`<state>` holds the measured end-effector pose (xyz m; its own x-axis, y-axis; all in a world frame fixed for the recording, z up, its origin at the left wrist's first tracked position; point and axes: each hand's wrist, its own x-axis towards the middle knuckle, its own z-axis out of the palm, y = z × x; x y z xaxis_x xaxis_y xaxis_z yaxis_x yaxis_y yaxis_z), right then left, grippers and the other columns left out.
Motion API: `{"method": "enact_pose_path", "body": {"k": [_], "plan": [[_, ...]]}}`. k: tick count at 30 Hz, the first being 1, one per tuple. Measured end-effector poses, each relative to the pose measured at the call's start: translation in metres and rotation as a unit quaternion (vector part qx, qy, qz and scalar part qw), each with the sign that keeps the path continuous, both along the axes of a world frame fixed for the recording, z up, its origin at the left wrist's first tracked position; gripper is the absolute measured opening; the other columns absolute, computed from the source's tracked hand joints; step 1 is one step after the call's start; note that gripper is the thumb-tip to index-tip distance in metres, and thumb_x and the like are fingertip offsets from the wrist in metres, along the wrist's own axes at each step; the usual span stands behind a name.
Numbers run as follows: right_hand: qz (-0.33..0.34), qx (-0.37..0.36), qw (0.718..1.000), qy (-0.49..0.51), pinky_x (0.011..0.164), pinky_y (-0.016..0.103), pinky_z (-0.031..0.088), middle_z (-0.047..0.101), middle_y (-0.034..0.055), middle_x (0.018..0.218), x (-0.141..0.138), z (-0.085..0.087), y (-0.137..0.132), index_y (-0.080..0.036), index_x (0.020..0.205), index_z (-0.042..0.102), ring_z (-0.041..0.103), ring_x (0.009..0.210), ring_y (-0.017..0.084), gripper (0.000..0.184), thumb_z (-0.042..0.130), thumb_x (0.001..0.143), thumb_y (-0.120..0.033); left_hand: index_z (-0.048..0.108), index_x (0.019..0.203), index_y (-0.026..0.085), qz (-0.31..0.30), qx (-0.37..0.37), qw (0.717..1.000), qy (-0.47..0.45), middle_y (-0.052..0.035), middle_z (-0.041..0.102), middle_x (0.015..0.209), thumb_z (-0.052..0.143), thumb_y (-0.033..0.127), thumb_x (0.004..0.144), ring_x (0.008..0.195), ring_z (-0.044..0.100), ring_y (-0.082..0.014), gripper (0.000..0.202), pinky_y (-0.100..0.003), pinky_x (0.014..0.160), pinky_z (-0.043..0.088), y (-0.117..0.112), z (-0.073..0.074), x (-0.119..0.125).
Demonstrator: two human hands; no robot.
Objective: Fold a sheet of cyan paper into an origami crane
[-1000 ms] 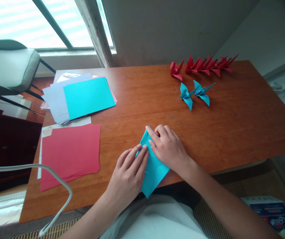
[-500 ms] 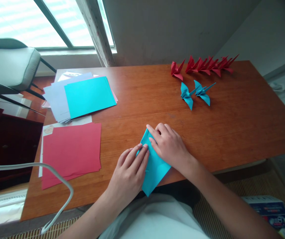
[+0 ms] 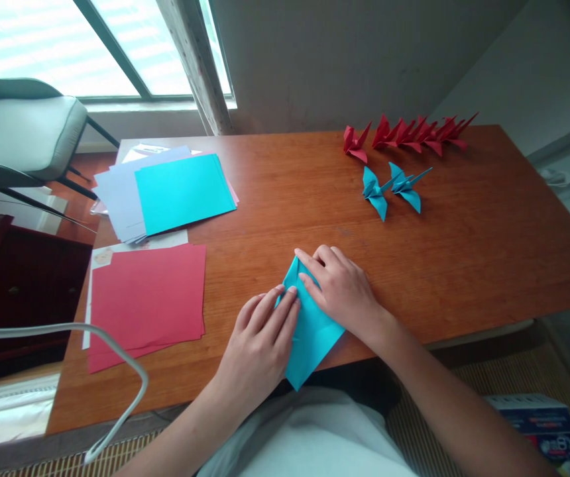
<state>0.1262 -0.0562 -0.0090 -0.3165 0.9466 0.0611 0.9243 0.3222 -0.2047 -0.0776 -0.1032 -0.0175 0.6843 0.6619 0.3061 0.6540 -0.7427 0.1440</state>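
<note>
A sheet of blue origami paper (image 3: 309, 334), folded to a kite-like shape, lies at the table's near edge with its lower point over the rim. On its left edge my left hand (image 3: 260, 334) is closed, fingers together and pressing the fold; the thumb is hidden. Over the upper right side rests my right hand (image 3: 344, 288), open. Its index finger stretches to the paper's top point and its thumb, spread apart, lies on the paper. Part of the folded flap is covered by my fingers.
Two blue paper cranes (image 3: 375, 193) and a row of red paper cranes (image 3: 394, 132) stand at the back right. Blue sheets (image 3: 185, 195) over white ones and red sheets (image 3: 148, 298) lie left on the wooden table (image 3: 275, 192). A white cable (image 3: 130, 371) arcs at lower left.
The view has shifted slightly, so things on the left appear a little further right. Both hands keep nearly the same place on the blue paper.
</note>
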Motion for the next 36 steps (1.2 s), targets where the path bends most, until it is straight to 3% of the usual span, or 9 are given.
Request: {"method": "enact_pose_path", "body": {"k": [27, 36], "plan": [[-0.008, 0.005, 1.0, -0.014, 0.076, 0.034, 0.044, 0.064, 0.0092, 0.102, -0.003, 0.0, -0.002, -0.021, 0.143, 0.056, 0.056, 0.095, 0.023, 0.042, 0.045, 0.104, -0.033, 0.064, 0.132, 0.007, -0.005, 0.003, 1.0, -0.002, -0.011, 0.06, 0.146, 0.049, 0.016, 0.097, 0.136, 0.051, -0.0301, 0.039, -0.043, 0.11, 0.041, 0.001, 0.002, 0.0], [-0.016, -0.001, 1.0, -0.017, 0.067, 0.032, 0.043, 0.068, 0.0077, 0.101, -0.007, 0.009, 0.004, -0.022, 0.133, 0.062, 0.059, 0.097, 0.022, 0.044, 0.051, 0.101, -0.05, 0.064, 0.133, 0.008, 0.0, 0.0, 1.0, 0.007, -0.0111, 0.06, 0.145, 0.048, 0.017, 0.098, 0.137, 0.049, -0.0301, 0.04, -0.044, 0.111, 0.04, 0.0, 0.0, 0.001]]}}
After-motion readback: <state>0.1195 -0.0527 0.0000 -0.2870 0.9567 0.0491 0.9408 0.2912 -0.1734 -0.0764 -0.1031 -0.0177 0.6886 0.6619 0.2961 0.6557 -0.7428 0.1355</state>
